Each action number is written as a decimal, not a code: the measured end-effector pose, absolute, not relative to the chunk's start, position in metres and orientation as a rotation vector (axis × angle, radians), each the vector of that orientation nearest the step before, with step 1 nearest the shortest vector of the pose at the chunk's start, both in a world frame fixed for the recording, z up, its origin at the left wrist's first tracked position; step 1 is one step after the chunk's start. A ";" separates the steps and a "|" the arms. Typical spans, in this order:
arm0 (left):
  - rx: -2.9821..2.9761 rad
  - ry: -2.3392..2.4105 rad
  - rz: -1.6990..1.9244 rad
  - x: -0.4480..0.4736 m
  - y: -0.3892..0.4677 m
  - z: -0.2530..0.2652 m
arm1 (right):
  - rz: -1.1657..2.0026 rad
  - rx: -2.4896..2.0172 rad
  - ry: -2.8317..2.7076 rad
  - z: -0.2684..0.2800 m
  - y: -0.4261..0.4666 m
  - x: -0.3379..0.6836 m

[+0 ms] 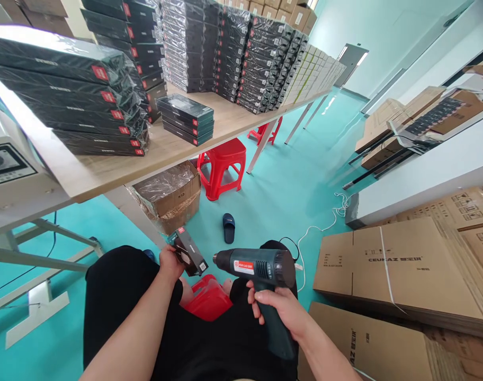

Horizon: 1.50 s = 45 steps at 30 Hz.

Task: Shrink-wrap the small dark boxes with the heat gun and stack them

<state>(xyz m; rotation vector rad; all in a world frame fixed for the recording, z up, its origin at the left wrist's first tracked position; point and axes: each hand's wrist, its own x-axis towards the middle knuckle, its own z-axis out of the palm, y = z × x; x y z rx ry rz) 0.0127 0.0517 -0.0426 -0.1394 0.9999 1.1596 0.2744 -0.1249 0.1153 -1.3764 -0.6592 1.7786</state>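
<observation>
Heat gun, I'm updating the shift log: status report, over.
Right hand grips heat gun. Left hand holds black box. Nozzle points toward box; nothing visible between them.

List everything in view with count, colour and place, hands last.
heat gun: 1, dark blue-grey, right hand
held box: 1, black, left hand
table boxes: many, black, stacked on table
pale boxes: many, whitish, table's far end
table: 1+, tan, left
machine: 1, white, left edge
open carton: 1, brown, under table
stools: 2, red, by table
plastic item: 1, red, between legs
slipper: 1, dark, floor centre
cartons: many, brown, right and background
cable: 1+, white, right floor
door: 1, grey, background
legs: 2, black, foreground
left hand: 1, bare, holding box
right hand: 1, bare, holding heat gun
</observation>
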 end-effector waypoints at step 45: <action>-0.281 1.035 0.982 0.017 0.052 -0.048 | 1.834 -1.219 -0.559 0.107 -0.101 0.254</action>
